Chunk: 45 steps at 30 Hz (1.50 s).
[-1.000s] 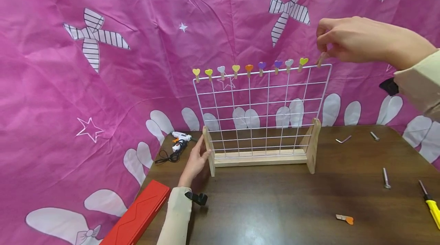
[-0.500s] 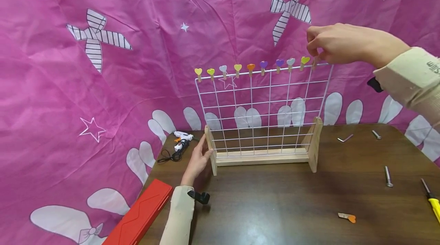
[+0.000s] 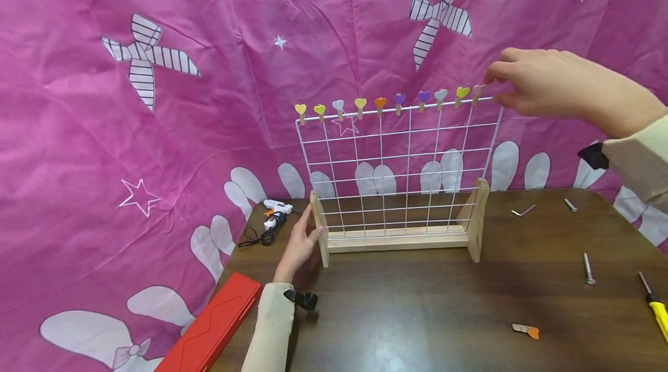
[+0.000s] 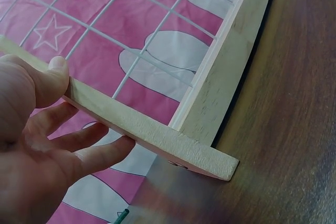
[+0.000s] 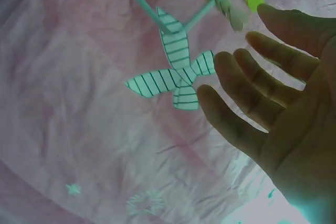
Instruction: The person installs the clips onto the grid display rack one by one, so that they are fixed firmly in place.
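Note:
A white wire grid (image 3: 409, 155) stands upright in a wooden stand (image 3: 396, 243). Along its top wire sits a row of small clothespins with coloured hearts, among them a yellow-green one (image 3: 462, 93). At the right end of the row is a pinkish clothespin (image 3: 478, 91). Just right of it hovers my right hand (image 3: 553, 85), fingers loosely bent and apart from the clip; nothing is in it in the right wrist view. My left hand (image 3: 300, 247) holds the stand's left side piece (image 4: 147, 121), thumb on one face and fingers on the other.
An orange-heart clothespin (image 3: 526, 331) lies on the brown table (image 3: 417, 314). Bolts (image 3: 588, 269), a hex key (image 3: 523, 211) and a yellow-handled screwdriver (image 3: 654, 305) lie to the right. On the left are a glue gun (image 3: 276, 207) with its cord and a red case (image 3: 211, 325).
My right hand moved left along the top wire with the pinkish clothespin, then let go and drew back to the right. The clothespin stays on the wire; my left hand keeps its hold.

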Each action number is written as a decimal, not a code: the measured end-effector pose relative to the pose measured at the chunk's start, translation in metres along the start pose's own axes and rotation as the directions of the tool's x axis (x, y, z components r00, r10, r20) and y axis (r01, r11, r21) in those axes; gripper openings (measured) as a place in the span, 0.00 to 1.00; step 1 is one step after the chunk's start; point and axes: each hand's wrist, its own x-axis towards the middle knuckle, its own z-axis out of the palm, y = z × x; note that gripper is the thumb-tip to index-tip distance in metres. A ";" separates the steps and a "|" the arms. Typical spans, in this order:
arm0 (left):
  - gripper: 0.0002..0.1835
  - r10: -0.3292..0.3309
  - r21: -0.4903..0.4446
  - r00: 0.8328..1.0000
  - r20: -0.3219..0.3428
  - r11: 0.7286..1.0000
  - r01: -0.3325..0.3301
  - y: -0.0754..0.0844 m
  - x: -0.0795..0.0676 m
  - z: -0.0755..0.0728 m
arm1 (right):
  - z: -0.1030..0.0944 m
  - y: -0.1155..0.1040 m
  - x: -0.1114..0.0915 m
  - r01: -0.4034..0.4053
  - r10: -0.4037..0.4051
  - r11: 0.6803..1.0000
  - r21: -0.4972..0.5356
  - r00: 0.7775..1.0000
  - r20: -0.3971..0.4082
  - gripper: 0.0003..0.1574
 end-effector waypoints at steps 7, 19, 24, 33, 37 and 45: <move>0.36 0.019 -0.009 1.000 -0.004 1.000 -0.019 0.002 0.000 -0.002 | 0.029 -0.006 -0.046 0.034 -0.027 0.998 0.055 0.992 -0.121 0.19; 0.36 0.013 -0.035 1.000 0.000 0.999 -0.013 0.000 -0.003 0.002 | 0.097 -0.024 -0.114 0.086 -0.025 0.970 0.226 0.966 -0.258 0.17; 0.36 0.005 -0.041 1.000 0.000 0.999 -0.005 0.001 -0.003 0.003 | 0.133 -0.035 -0.147 0.074 -0.017 0.953 0.292 0.981 -0.194 0.18; 0.36 0.003 -0.060 1.000 -0.013 0.998 -0.004 -0.002 0.000 0.001 | 0.201 -0.050 -0.211 0.056 -0.023 0.879 0.473 0.997 -0.075 0.21; 0.37 0.006 -0.068 1.000 -0.020 0.998 -0.007 -0.005 -0.001 0.000 | 0.226 -0.056 -0.235 0.048 -0.063 0.825 0.562 0.998 0.007 0.15; 0.37 0.015 -0.078 1.000 -0.015 0.997 -0.016 -0.006 0.000 0.003 | 0.249 -0.068 -0.255 -0.052 -0.076 0.797 0.602 0.980 0.184 0.13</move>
